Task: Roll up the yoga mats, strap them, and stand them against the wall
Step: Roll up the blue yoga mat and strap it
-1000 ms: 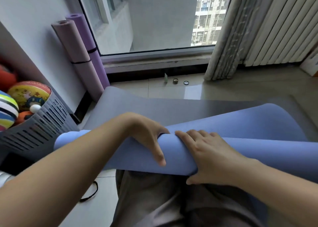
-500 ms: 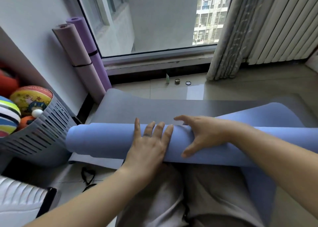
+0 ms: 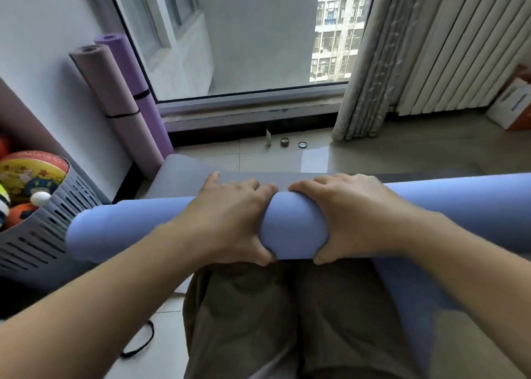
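Note:
A blue yoga mat (image 3: pixel 293 226) lies rolled across my lap, its grey unrolled end (image 3: pixel 184 174) flat on the floor beyond. My left hand (image 3: pixel 230 217) grips the roll just left of centre, fingers over the top and thumb underneath. My right hand (image 3: pixel 350 215) grips it just right of centre the same way. Two rolled mats stand against the left wall, a mauve mat (image 3: pixel 115 100) and a purple mat (image 3: pixel 135 85), each with a black strap round it. A loose black strap (image 3: pixel 140 344) lies on the floor by my left knee.
A grey slotted basket (image 3: pixel 40 229) full of balls stands at the left. Small round items (image 3: pixel 293 143) sit on the tiles under the window. Curtains (image 3: pixel 370 71) hang at the right, with a white box (image 3: pixel 511 103) beyond them.
Both hands went from lying flat on top of the roll to clasping it side by side at its middle. The roll has moved further onto the grey end.

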